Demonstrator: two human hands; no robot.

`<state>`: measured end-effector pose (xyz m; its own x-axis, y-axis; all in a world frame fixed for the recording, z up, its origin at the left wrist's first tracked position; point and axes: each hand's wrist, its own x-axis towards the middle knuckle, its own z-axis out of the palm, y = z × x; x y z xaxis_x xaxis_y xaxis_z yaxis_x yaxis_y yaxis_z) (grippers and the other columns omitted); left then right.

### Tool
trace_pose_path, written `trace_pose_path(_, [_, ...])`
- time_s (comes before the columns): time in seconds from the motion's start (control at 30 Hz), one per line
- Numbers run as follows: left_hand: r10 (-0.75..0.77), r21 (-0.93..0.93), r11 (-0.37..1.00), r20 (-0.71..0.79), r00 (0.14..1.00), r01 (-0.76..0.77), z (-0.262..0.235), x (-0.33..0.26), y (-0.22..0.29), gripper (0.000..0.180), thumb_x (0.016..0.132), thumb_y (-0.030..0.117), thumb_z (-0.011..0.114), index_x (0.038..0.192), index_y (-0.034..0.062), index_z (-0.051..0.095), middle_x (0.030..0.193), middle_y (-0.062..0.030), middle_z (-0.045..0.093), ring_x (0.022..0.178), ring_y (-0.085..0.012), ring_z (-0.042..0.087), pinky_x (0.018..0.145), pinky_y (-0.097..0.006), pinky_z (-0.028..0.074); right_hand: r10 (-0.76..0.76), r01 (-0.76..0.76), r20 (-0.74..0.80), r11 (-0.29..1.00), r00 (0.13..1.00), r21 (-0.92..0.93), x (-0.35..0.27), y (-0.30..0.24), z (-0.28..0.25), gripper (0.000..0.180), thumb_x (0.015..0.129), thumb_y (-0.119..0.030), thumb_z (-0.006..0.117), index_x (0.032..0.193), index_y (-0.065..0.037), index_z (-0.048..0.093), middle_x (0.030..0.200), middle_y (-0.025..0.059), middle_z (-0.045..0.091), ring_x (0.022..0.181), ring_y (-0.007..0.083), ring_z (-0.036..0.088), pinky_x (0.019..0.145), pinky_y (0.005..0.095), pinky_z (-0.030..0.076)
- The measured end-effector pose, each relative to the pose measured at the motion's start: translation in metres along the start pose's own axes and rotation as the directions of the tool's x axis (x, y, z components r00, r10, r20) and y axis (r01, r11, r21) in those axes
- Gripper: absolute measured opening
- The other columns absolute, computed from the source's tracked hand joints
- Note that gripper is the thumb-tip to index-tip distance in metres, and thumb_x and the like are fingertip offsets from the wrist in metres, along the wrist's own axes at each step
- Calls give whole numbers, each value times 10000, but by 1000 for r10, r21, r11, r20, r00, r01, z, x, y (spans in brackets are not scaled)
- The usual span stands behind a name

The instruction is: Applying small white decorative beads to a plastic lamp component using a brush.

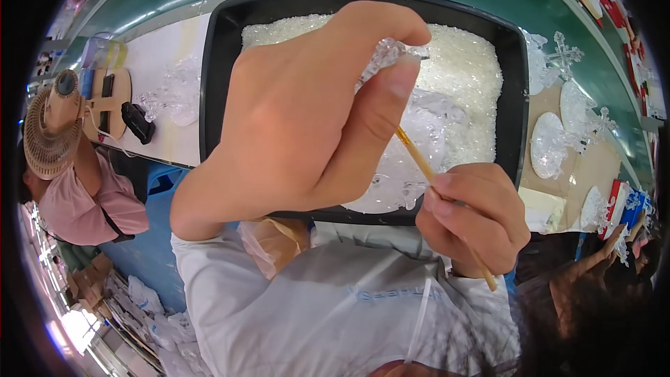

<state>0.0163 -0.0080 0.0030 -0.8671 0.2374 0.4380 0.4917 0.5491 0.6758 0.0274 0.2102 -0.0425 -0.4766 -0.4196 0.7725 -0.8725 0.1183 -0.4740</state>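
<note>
Raised over the black tray (pixel 522 119), my left hand (pixel 286 119) pinches a clear faceted ornament (pixel 382 59) between thumb and forefinger; most of it is hidden by the fingers. My right hand (pixel 481 213) grips a thin wooden paintbrush (pixel 417 156) near the tray's front right edge. The brush's gold ferrule points up toward the left hand, and its bristle end is hidden behind the left thumb. White glittery granules (pixel 471 63) fill much of the tray. Below the left hand, a whitish round piece (pixel 412 146) and clear ornament parts lie in it.
Left of the tray are clear plastic pieces (pixel 178 91), a small black object (pixel 137 123) and a beige fan (pixel 52 126) near a person in pink (pixel 98 199). To the right lie glittered ovals (pixel 549 145), a clear cross (pixel 564 56) and a cream block (pixel 543 209). Another person's arm (pixel 576 283) shows beyond.
</note>
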Motion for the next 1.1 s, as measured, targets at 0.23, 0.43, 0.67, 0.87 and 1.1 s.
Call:
trace_pose_path(0.23, [-29,29,999,34,999,28,-2,0,1,282,1014,134,485,1164,-73,605,837,-92,658,769,-136,656,692,-256,517,-87,87,24,996,996,-9,2,2,-2,344,596,124,752,885,22,598,844,185,644,566,248,593,455,294,470])
trace_pose_path(0.43, [-67,43,997,40,997,66,-3,-1,5,293,1019,130,466,1175,-79,597,863,-105,656,775,-145,656,712,-263,527,-98,96,-41,994,994,-48,-3,4,1,350,564,122,753,863,17,604,807,174,635,558,242,582,448,288,454])
trace_pose_path(0.67, [-85,-32,996,-34,996,84,0,-3,6,329,1033,171,470,1189,-96,580,961,-143,656,812,-185,671,744,-280,540,-72,70,-90,997,993,-25,-5,5,-1,362,540,112,753,859,20,608,781,168,632,550,229,578,440,282,447])
trace_pose_path(0.87, [-128,-103,987,-84,988,119,3,-6,6,357,1040,204,471,1205,-98,569,987,-145,659,847,-195,678,771,-285,533,-60,57,-123,998,991,-26,-8,8,-1,378,524,95,773,863,23,622,790,172,637,551,228,586,452,288,465])
trace_pose_path(1.1, [-173,-109,980,-79,982,164,2,-5,10,368,1034,219,472,1203,-93,571,1015,-152,649,853,-220,688,772,-296,532,-12,4,-149,999,989,-52,-10,3,-3,282,585,30,765,839,9,645,822,137,649,624,253,637,525,309,537])
